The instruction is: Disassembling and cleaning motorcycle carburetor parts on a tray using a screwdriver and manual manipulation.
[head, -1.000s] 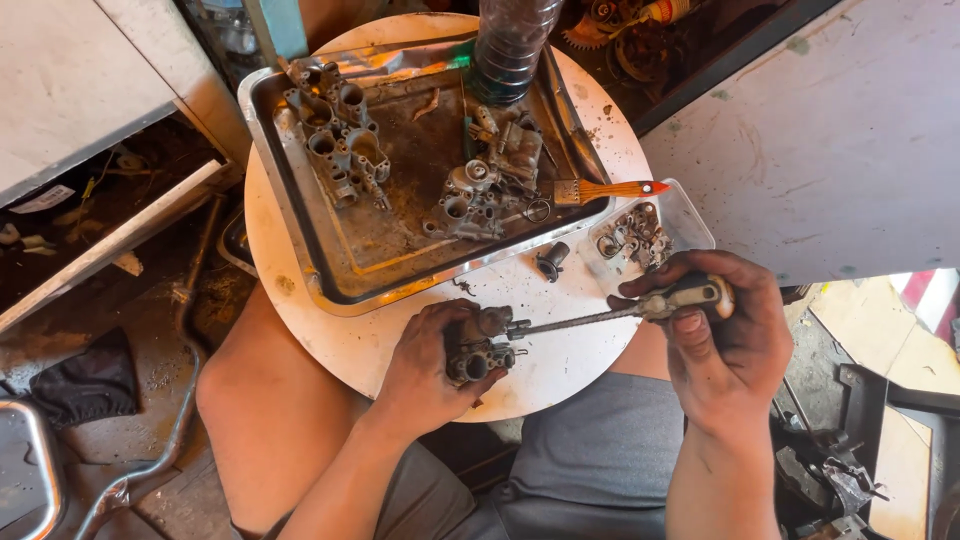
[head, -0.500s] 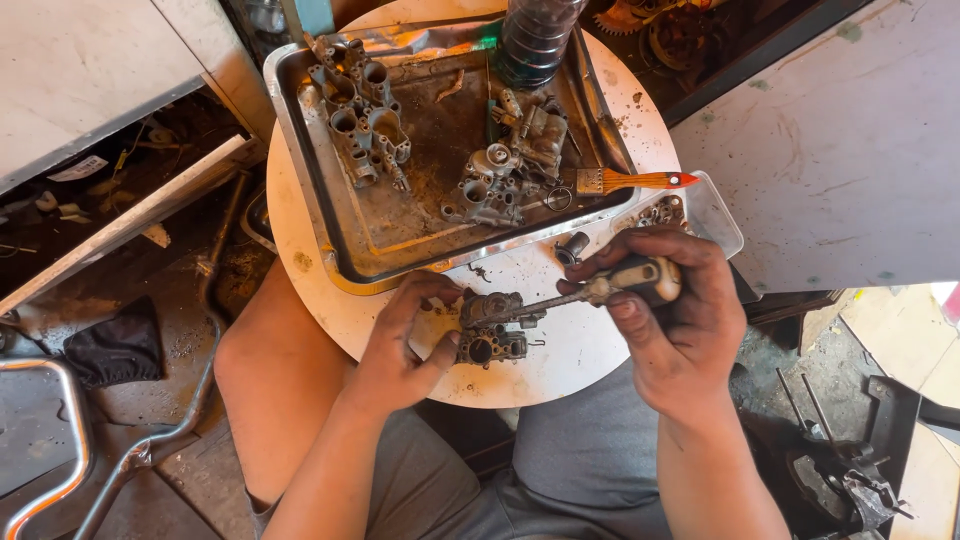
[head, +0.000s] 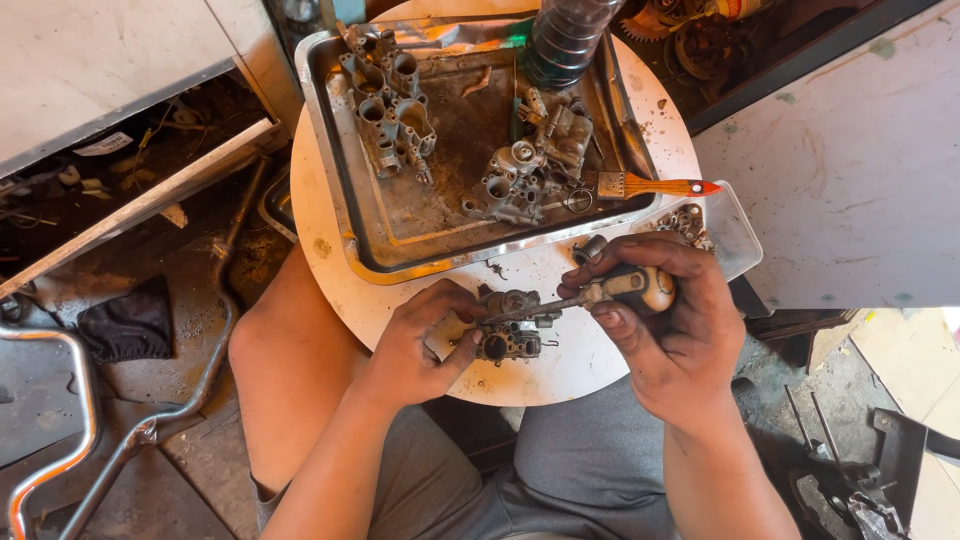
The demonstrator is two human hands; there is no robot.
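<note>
On round white table [head: 560, 372], left hand [head: 420, 345] fingers gripping greasy cast-metal carburetor [head: 512, 328], right hand [head: 665, 335] fingers closed around smooth-handled screwdriver [head: 600, 293]

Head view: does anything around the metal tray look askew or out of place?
The orange-handled paintbrush lies across the dented metal tray's right rim, handle sticking out over the round white table. The left hand steadies a small grimy carburettor; the right hand works a screwdriver into it.
</note>
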